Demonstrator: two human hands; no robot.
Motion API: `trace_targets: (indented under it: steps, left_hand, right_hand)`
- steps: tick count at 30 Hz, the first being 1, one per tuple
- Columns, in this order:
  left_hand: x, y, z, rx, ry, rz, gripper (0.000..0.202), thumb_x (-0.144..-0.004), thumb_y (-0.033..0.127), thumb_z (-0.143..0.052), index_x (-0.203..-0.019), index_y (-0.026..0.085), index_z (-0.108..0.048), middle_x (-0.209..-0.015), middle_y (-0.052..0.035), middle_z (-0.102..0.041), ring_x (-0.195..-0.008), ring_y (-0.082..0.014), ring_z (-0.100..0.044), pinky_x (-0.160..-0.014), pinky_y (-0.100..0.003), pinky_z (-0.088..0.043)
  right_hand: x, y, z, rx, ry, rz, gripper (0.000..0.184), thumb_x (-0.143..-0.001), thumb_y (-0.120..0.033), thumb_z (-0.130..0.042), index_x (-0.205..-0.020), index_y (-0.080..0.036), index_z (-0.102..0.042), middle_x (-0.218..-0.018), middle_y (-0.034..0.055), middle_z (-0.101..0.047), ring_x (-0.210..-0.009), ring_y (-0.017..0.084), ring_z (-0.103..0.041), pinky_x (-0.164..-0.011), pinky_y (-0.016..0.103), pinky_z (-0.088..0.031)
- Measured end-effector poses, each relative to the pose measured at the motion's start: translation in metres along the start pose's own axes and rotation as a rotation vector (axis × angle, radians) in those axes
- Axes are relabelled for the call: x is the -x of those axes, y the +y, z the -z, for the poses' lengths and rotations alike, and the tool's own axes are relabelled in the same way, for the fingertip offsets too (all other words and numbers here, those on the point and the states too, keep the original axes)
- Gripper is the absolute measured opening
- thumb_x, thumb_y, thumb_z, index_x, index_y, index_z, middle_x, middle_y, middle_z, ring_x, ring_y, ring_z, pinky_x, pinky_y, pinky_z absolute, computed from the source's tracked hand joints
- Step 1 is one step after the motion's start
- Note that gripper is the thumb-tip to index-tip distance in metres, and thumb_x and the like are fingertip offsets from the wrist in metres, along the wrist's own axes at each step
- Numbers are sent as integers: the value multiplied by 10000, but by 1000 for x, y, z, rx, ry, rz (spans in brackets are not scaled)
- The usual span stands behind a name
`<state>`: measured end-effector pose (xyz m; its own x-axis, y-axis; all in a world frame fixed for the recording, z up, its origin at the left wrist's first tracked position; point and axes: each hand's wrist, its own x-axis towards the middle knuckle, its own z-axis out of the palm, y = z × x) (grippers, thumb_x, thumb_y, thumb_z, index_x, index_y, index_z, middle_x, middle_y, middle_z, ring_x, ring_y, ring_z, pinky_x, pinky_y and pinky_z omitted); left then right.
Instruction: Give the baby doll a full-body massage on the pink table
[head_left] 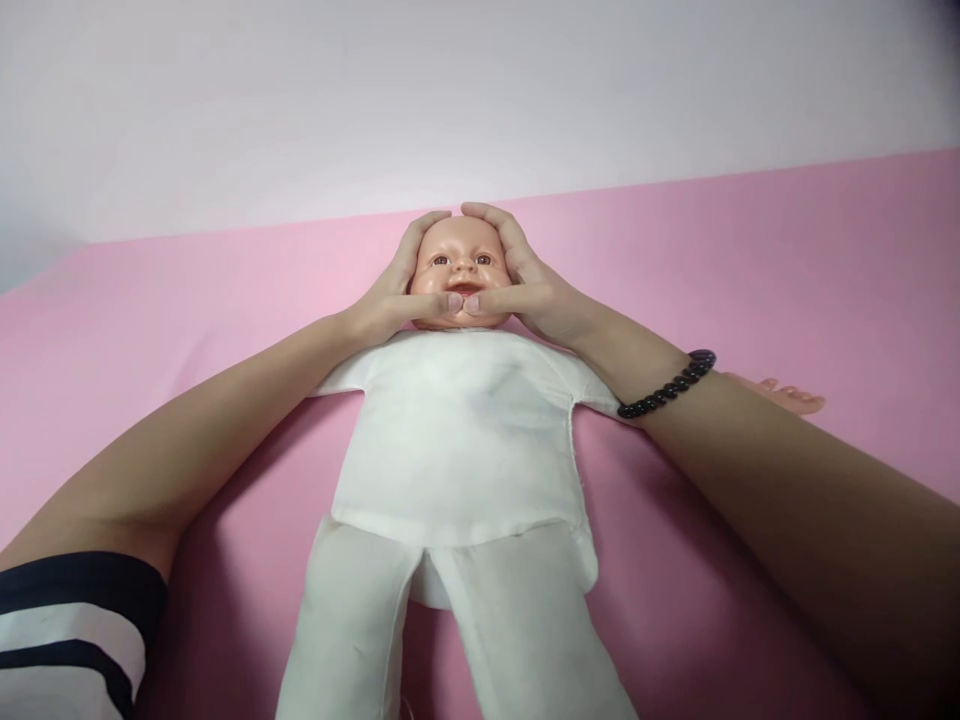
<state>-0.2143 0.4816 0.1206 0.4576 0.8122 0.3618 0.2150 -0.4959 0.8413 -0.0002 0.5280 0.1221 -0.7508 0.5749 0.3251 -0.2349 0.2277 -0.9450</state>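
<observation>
Pink surface (787,280) is being occupied by a white-clothed baby doll (457,440) lying face-up. Its head (459,265) is being gripped closely by the left hand (397,285) and right hand (521,280), curved around crown and chin.

On my feed, the baby doll (461,440) lay on its back on a flat surface (750,280), its legs toward me and its head away, with a wall (450,100) beyond. The left grip (394,285) sat on one side of the doll's head (459,262), the right grip (525,280) on the other. The doll's small hand (787,395) lay out to the right, beyond the right forearm (750,470).
</observation>
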Motion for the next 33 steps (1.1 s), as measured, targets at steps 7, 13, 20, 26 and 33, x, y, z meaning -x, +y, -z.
trace_targets:
  steps: [7,13,20,26,33]
  left_hand:
    - [1,1,-1,-40,29,4,904,-821,509,-744,-1535,340,-215,-1546,-107,-302,-1454,-405,-335,-1187,-625,-283]
    - [1,-1,-2,-68,34,-7,911,-823,561,-721,-1539,360,-194,-1515,-102,-353,-1410,-377,-412,-1173,-616,-326]
    - [0,1,-3,-34,26,7,913,-831,535,-731,-1543,349,-190,-1520,-111,-336,-1424,-389,-384,-1180,-630,-296]
    - [-1,2,-1,-22,-3,6,930,-839,518,-733,-1550,334,-162,-1520,-114,-321,-1439,-389,-363,-1185,-630,-269]
    - [0,1,-1,-15,18,9,912,-820,519,-758,-1531,336,-215,-1522,-111,-351,-1418,-377,-404,-1181,-605,-315]
  right_hand:
    - [1,-1,0,-10,9,-6,915,-650,-264,-782,-1455,-425,-377,-1533,8,-372,-1358,320,-478,-1100,535,-510]
    - [1,0,-1,-25,11,-4,905,-644,-254,-781,-1439,-429,-387,-1531,3,-375,-1335,309,-506,-1109,548,-505]
    - [0,0,-2,-22,21,-6,911,-629,-247,-775,-1434,-426,-389,-1528,3,-381,-1353,307,-491,-1110,529,-504]
    - [0,-1,-2,-37,42,-17,910,-615,-220,-767,-1425,-410,-397,-1504,14,-407,-1339,310,-503,-1092,524,-510]
    - [0,-1,-3,-53,52,-21,883,-607,-207,-771,-1392,-410,-422,-1487,12,-420,-1306,290,-534,-1080,503,-527]
